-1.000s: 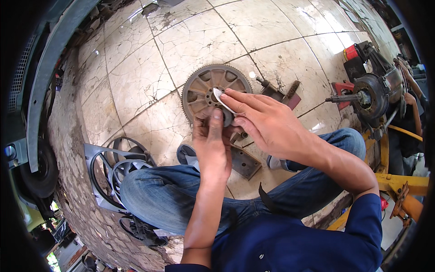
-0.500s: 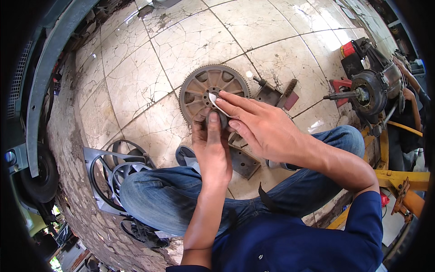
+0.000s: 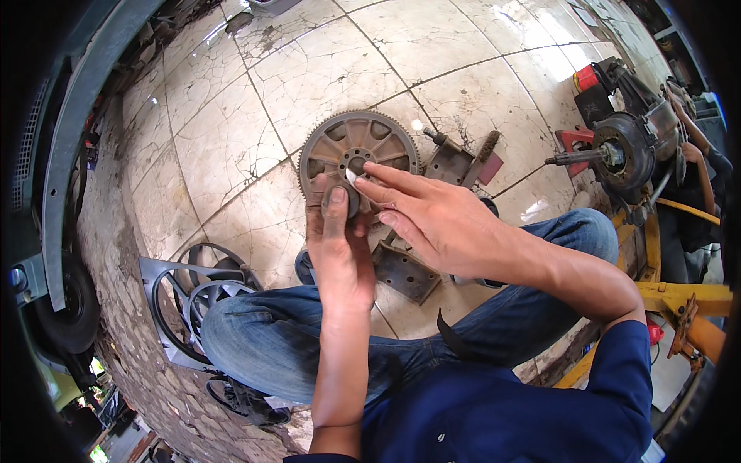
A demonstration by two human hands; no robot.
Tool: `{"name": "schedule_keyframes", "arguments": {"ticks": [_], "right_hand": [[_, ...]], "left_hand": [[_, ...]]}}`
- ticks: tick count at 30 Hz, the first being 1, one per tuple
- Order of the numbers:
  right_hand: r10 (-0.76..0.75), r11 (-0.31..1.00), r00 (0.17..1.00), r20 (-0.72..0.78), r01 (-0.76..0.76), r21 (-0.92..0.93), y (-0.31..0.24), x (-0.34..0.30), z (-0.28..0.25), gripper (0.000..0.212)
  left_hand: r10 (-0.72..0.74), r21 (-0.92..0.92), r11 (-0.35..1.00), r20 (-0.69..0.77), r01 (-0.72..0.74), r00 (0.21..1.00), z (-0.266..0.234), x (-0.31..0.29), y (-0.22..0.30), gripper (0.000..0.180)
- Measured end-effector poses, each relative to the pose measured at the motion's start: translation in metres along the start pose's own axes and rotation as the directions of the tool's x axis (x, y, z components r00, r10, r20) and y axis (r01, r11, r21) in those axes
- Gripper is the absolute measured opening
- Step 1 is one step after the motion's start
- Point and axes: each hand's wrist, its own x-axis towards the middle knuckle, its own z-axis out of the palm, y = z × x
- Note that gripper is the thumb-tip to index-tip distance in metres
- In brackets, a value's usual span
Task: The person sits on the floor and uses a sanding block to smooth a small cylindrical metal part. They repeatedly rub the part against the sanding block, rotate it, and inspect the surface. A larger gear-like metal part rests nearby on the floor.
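In my left hand [image 3: 337, 231] is a small dark round metal part [image 3: 349, 202], gripped between thumb and fingers. Most of that part is covered by the fingers. My right hand [image 3: 421, 204] presses a folded whitish sheet [image 3: 351, 177] under its fingers, beside the round part; whether it is paper or cloth I cannot tell. Beyond both hands a flywheel with a toothed rim [image 3: 315, 147] lies flat on the tiled floor. Below my right hand rests a dark metal plate with holes [image 3: 407, 276].
Right of the flywheel are a dark metal block [image 3: 450, 163] and a brush [image 3: 487, 148]. A fan shroud [image 3: 166, 309] lies by my left knee. At right stand an axle hub assembly [image 3: 617, 150] and a yellow frame [image 3: 687, 299]; another person's arms [image 3: 704, 166] show behind the hub.
My left hand has shifted left with the round part. My right hand has moved slightly left and down with the whitish sheet. More of the plate with holes shows.
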Motion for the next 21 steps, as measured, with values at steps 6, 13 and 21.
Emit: {"name": "schedule_keyframes", "arguments": {"ticks": [6,13,21], "right_hand": [[0.026,1.0,0.999,0.036,-0.026,-0.003,0.002,-0.001,-0.005,0.044],[-0.01,1.0,0.999,-0.042,0.011,0.026,0.004,0.002,0.002,0.045],[-0.037,0.998,0.998,-0.058,0.041,0.057,0.007,0.004,-0.002,0.046]], "left_hand": [[-0.063,-0.08,0.995,0.019,0.065,0.998,-0.002,0.001,0.002,0.038],[-0.117,-0.085,0.99,-0.007,0.116,0.993,0.006,-0.008,-0.005,0.032],[-0.201,-0.154,0.969,-0.025,0.195,0.979,0.003,-0.004,-0.005,0.022]]}}
